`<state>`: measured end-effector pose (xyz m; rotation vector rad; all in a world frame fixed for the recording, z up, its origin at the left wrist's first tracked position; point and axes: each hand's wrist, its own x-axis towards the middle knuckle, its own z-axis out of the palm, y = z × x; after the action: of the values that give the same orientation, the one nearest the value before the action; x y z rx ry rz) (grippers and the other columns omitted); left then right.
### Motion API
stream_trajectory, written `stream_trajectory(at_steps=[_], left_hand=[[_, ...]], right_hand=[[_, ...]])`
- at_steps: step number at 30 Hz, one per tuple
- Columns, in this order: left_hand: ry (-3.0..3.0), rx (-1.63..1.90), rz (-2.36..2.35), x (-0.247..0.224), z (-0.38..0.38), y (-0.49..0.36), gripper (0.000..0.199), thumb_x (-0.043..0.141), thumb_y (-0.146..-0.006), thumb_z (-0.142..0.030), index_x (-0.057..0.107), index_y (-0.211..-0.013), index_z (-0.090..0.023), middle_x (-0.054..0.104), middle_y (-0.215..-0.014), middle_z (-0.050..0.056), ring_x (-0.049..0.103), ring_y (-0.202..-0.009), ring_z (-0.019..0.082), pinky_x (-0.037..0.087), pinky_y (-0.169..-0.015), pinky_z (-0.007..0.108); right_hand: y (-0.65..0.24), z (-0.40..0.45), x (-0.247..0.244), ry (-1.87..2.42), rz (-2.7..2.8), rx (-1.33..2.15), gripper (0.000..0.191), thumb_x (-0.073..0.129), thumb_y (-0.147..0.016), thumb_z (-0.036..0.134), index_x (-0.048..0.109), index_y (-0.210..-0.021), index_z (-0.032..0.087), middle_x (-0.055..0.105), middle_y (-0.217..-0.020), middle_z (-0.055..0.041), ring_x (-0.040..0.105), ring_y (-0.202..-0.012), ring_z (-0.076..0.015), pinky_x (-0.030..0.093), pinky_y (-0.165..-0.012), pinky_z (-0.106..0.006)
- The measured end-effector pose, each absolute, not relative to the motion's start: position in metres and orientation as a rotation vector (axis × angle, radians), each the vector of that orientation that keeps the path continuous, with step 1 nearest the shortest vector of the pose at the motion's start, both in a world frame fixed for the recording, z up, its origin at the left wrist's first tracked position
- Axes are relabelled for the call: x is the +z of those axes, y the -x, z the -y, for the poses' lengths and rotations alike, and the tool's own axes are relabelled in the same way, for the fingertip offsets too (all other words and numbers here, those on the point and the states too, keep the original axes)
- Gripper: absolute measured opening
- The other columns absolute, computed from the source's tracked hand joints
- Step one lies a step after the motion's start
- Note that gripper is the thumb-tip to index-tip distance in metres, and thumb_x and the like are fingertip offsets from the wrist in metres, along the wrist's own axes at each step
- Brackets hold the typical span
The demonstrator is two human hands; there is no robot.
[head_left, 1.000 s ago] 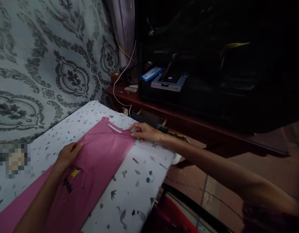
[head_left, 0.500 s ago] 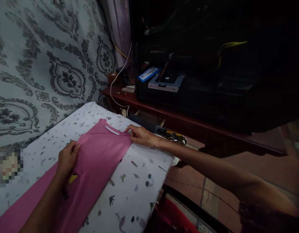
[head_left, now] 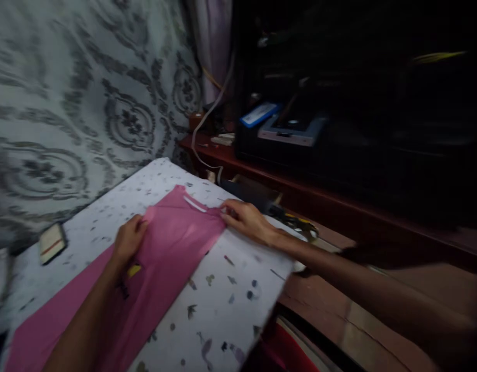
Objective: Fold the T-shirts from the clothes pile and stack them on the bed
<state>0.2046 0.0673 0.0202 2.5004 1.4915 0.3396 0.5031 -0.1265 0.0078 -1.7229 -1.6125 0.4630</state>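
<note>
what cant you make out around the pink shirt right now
All in the head view:
Pink shirt, lower end: cut off by the bottom edge.
Dark lettering: blurred, seemingly part-hidden by the left forearm.
Blue item, label: too small and blurred.
Phone-like item, markings: blurred.

A phone (head_left: 52, 244) lies near the gray wall (head_left: 130, 121) with big leafy shapes — and farther off, a white wire (head_left: 203, 120) hangs by a purple curtain (head_left: 215, 46), left of a blue thing (head_left: 259, 114) beside a flat gray box (head_left: 290, 135).
</note>
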Motion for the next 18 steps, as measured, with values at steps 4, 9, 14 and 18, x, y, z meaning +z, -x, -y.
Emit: stream_trajectory(at_steps=[4,9,14,18], left_hand=[[-2.504,0.271,-1.482,0.021,-0.068,-0.203,0.022,0.042,-0.087,-0.041,0.052,-0.08,-0.023,0.061,-0.078,0.001,0.056,-0.076,0.02,0.038,-0.068,0.029],[-2.439,0.123,-1.518,0.028,-0.069,-0.188,0.024,0.049,-0.083,-0.044,0.057,-0.093,-0.023,0.061,-0.08,0.002,0.055,-0.074,0.021,0.035,-0.066,0.03],[-2.132,0.32,-1.374,0.028,-0.064,-0.171,0.034,0.058,-0.073,-0.051,0.059,-0.089,-0.021,0.059,-0.075,0.0,0.054,-0.07,0.019,0.038,-0.063,0.028],[-1.849,0.438,-1.358,0.021,-0.058,-0.162,0.042,0.062,-0.066,-0.055,0.058,-0.088,-0.019,0.055,-0.065,-0.003,0.049,-0.059,0.016,0.036,-0.054,0.026]], right_hand=[[-0.496,0.131,0.002,1.84,1.959,0.165,0.024,0.045,-0.096,0.026,0.066,-0.104,0.019,0.066,-0.098,-0.0082,0.063,-0.074,-0.0173,0.042,-0.063,-0.028],[-0.488,0.122,0.009,1.935,2.05,-0.028,0.025,0.043,-0.099,0.029,0.066,-0.094,0.019,0.064,-0.094,-0.0075,0.06,-0.071,-0.0165,0.039,-0.057,-0.028],[-0.446,0.081,0.035,1.614,2.195,0.051,0.024,0.044,-0.099,0.024,0.064,-0.086,0.018,0.064,-0.093,-0.0077,0.06,-0.086,-0.0181,0.046,-0.074,-0.029],[-0.4,0.026,0.036,1.335,2.396,0.148,0.024,0.044,-0.098,0.018,0.067,-0.093,0.015,0.067,-0.103,-0.0099,0.06,-0.1,-0.0206,0.045,-0.097,-0.035]])
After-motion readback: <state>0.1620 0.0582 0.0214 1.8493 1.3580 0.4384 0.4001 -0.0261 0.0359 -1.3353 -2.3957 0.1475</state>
